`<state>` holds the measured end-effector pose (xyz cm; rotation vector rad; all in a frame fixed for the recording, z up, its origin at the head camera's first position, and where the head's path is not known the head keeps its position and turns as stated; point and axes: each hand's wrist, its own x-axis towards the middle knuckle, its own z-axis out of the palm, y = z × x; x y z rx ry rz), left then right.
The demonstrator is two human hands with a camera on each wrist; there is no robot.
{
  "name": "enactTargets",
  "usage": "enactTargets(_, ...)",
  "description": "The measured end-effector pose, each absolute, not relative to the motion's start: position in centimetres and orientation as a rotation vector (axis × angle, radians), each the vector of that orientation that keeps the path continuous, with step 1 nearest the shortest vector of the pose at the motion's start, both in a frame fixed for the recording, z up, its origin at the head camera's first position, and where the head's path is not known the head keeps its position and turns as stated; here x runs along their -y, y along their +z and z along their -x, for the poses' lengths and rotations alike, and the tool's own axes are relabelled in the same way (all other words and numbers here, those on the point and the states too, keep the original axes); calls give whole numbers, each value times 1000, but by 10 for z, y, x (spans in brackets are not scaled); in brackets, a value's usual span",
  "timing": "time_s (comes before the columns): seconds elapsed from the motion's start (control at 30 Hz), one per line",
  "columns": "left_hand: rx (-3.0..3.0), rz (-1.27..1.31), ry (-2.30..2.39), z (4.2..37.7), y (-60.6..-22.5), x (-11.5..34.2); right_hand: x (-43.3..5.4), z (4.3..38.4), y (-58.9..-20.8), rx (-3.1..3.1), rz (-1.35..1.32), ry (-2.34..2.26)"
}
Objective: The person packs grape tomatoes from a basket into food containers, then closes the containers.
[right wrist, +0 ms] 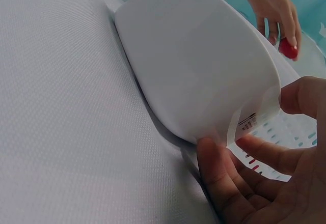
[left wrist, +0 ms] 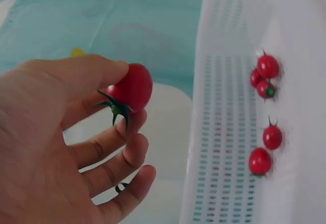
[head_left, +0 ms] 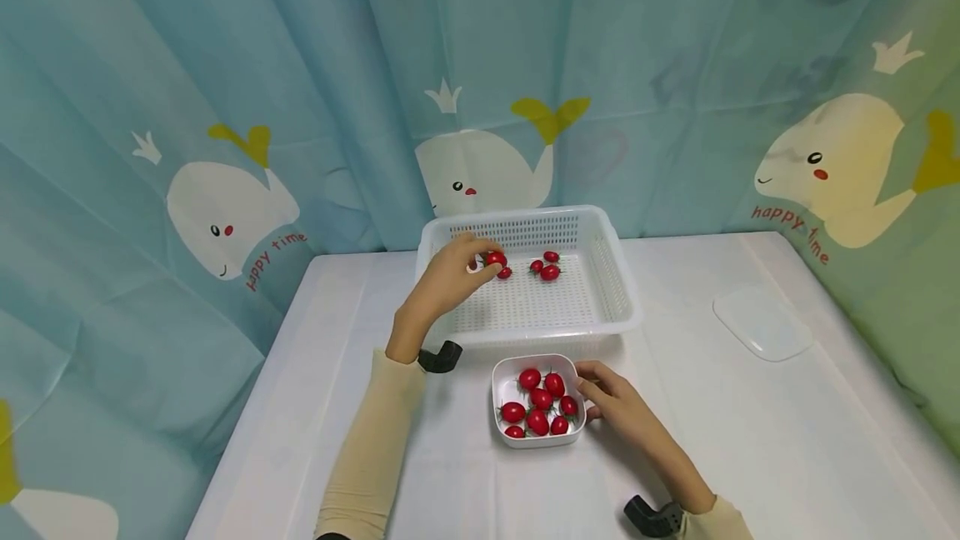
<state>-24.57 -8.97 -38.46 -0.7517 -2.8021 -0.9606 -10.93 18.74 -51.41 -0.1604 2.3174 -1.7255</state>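
My left hand (head_left: pixel 453 273) is over the left part of a white perforated basket (head_left: pixel 626 294), pinching a cherry tomato (left wrist: pixel 136 89) between thumb and forefinger. Its green calyx points down toward the palm in the left wrist view. Below, a bit of green stem (left wrist: pixel 121 187) shows between the lower fingers. Inside the basket lie several other cherry tomatoes (head_left: pixel 550 272), in two loose groups. In front of the basket stands a small white box (head_left: pixel 537 442) with several cherry tomatoes (head_left: pixel 541 398) in it. My right hand (head_left: pixel 618 402) grips the box's right side, thumb at the rim and fingers lower down.
A clear plastic lid (head_left: pixel 761 323) lies on the white-covered table (head_left: pixel 705 407) to the right. Behind the basket hangs a blue curtain (head_left: pixel 645 90) with whale prints. A label (right wrist: pixel 248 122) is on the side of the small box.
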Motion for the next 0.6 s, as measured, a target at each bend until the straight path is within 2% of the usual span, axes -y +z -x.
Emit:
enactTargets(0.27, 2652, 907, -1226, 218, -391, 88, -187, 108, -513, -2305, 178, -1736)
enactTargets(0.6, 2613, 974, -1372, 189, -391, 83, -187, 109, -513, -2291, 167, -1746)
